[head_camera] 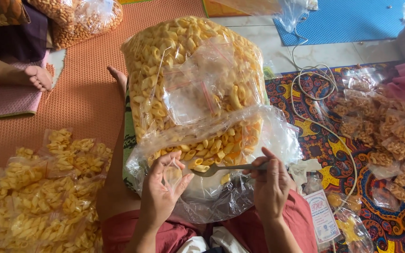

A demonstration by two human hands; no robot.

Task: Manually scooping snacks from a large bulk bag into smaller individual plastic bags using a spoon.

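Left of the big snack sack lie filled packets. Your left hand is closed on a small clear pouch held open just below the sack's mouth. Your right hand is clamped on a spoon, whose handle runs sideways with the bowl pointing left toward the pouch, almost touching it.

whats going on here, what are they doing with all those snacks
A person sits on the floor behind a big clear bag of yellow shell-shaped snacks. The left hand holds a small clear pouch open, and the right hand holds a metal spoon carrying snacks beside it. Filled small packets lie piled to the left.
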